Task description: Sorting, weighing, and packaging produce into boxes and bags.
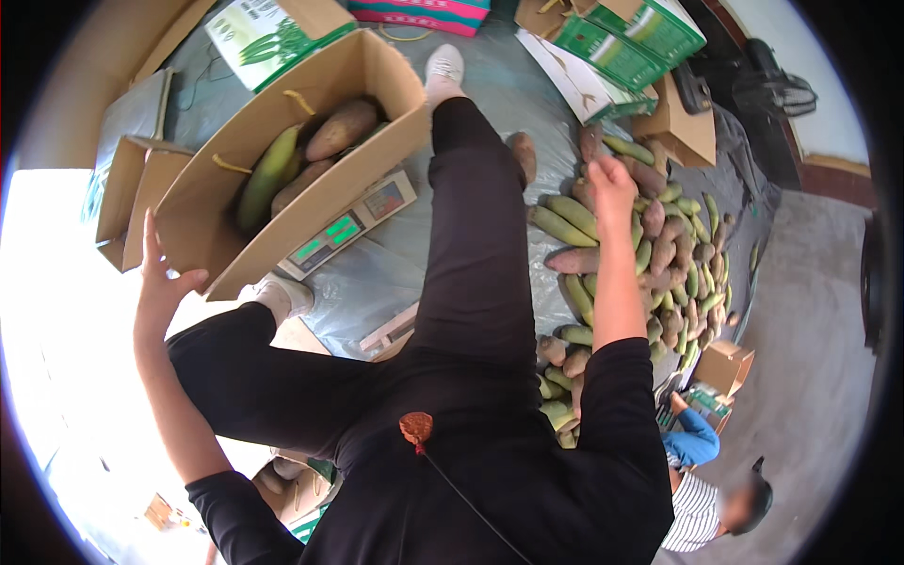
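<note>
When leaning on the near left end of the carton (381, 71) with the left hand (165, 282), likely to shove it askew on the scale (363, 221) and upset the reading; thumb and fingers spread wide at that corner, with no grip around anything, and cannot tell whether touching. Equally possible to jolt the scale by a nudge from the left shoe (297, 297), close beside it. At the right hand (612, 184), fingers curled over the edge of the heap of vegetables (659, 254); cannot tell whether gripping one or merely above. By tugging at so loose a heap, a risk of setting some rolling over the plastic sheet (377, 282). As for counts: in the carton, at least one green vegetable (268, 179) and two reddish-brown vegetables (344, 130), perhaps more hidden; on its sides, two yellow cord handles (299, 102); on the scale, two green-lit windows (341, 229); just left of the heap, one lone vegetable (523, 157); in the heap, dozens, too overlapped to count; at lower right, one other person (692, 513).
</note>
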`<state>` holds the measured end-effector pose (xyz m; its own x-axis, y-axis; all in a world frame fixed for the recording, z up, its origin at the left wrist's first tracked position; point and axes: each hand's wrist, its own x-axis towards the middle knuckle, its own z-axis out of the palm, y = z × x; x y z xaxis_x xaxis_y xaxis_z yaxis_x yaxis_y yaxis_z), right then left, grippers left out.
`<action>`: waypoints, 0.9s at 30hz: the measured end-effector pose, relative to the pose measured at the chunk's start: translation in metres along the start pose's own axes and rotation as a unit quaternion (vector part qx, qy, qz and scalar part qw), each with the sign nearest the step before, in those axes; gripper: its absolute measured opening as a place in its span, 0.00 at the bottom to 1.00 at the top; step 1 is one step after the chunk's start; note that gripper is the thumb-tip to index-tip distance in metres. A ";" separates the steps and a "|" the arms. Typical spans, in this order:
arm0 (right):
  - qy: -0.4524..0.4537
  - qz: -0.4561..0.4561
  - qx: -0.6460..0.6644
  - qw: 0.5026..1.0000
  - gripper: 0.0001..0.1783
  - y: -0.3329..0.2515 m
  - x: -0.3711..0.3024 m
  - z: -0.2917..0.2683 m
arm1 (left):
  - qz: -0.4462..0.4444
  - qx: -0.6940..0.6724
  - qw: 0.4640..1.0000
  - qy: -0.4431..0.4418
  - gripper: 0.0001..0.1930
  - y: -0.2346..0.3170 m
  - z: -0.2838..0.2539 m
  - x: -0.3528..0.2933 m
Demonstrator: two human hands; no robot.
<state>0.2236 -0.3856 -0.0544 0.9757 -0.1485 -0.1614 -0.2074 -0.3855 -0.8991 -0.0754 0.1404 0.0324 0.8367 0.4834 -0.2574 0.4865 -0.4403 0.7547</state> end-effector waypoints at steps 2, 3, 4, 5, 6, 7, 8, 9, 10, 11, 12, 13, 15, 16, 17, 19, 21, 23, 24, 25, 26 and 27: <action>0.008 0.013 -0.024 1.000 0.14 0.059 -0.007 -0.022 | 0.000 0.045 0.999 0.020 0.52 -0.005 -0.001 0.003; 0.012 0.029 -0.071 0.997 0.14 0.093 -0.007 -0.033 | -0.004 0.088 0.995 0.051 0.50 -0.003 -0.001 0.004; 0.019 0.044 -0.120 0.992 0.15 0.125 -0.010 -0.045 | 0.004 0.086 0.995 0.041 0.50 -0.001 0.001 0.008; 0.022 0.087 -0.120 0.989 0.15 0.150 -0.017 -0.047 | -0.052 0.084 0.994 0.042 0.48 0.005 -0.001 0.009; 0.023 0.129 -0.118 0.984 0.16 0.169 -0.026 -0.046 | -0.109 0.081 0.990 0.045 0.46 0.010 -0.002 0.009; 0.026 0.132 -0.115 0.984 0.16 0.179 -0.036 -0.043 | -0.088 0.124 0.983 0.101 0.44 0.010 0.003 0.009; 0.008 0.175 -0.068 0.982 0.14 0.189 -0.045 -0.037 | -0.084 0.128 0.983 0.099 0.44 0.010 0.002 0.010; -0.014 0.215 -0.020 0.976 0.12 0.198 -0.048 -0.031 | -0.102 0.114 0.984 0.091 0.44 0.007 -0.004 0.010; -0.010 0.216 -0.018 0.976 0.12 0.215 -0.045 -0.030 | -0.119 0.096 0.985 0.079 0.44 0.004 -0.006 0.013; 0.000 0.200 -0.079 0.977 0.12 0.237 -0.041 -0.030 | -0.103 0.086 0.988 0.081 0.44 0.000 -0.002 0.018; 0.002 0.183 -0.137 0.973 0.12 0.250 -0.036 -0.025 | -0.102 0.088 0.988 0.082 0.44 -0.003 0.001 0.020; -0.006 0.193 -0.170 0.966 0.17 0.225 -0.039 -0.010 | -0.104 0.097 0.985 0.096 0.44 -0.001 -0.002 0.018; -0.019 0.144 -0.226 0.963 0.20 0.234 -0.023 0.005 | -0.088 0.091 0.986 0.111 0.43 -0.005 -0.001 0.022; -0.022 0.092 -0.290 0.952 0.24 0.237 -0.012 0.005 | -0.085 0.092 0.986 0.109 0.43 -0.007 0.000 0.027; -0.019 0.094 -0.289 0.952 0.24 0.241 -0.002 0.007 | -0.093 0.087 0.987 0.100 0.43 -0.008 0.002 0.032; 0.013 0.052 -0.277 0.959 0.29 0.230 0.014 0.030 | -0.110 0.089 0.985 0.099 0.43 -0.008 0.001 0.032; 0.001 0.075 -0.266 0.961 0.32 0.215 0.034 0.051 | -0.105 0.063 0.986 0.110 0.44 -0.006 0.000 0.030; -0.014 0.101 -0.256 0.961 0.35 0.203 0.049 0.068 | -0.118 0.050 0.986 0.110 0.44 0.004 0.000 0.030; -0.006 0.097 -0.289 0.952 0.39 0.198 0.057 0.076 | -0.127 0.032 0.986 0.108 0.44 0.007 0.001 0.029; 0.001 0.091 -0.320 0.943 0.44 0.193 0.064 0.085 | -0.134 0.034 0.984 0.116 0.44 0.008 0.002 0.029; -0.011 0.085 -0.319 0.944 0.44 0.188 0.070 0.092 | -0.125 0.035 0.985 0.114 0.44 0.009 0.003 0.031; -0.009 0.085 -0.339 0.937 0.47 0.185 0.074 0.101 | -0.119 0.042 0.985 0.118 0.44 0.014 0.001 0.028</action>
<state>0.2644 -0.3756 -0.2742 0.9240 -0.2475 -0.2914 -0.3519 -0.8487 -0.3948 -0.0450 0.1471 0.0347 0.6185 0.7393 -0.2661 0.6896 -0.3485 0.6348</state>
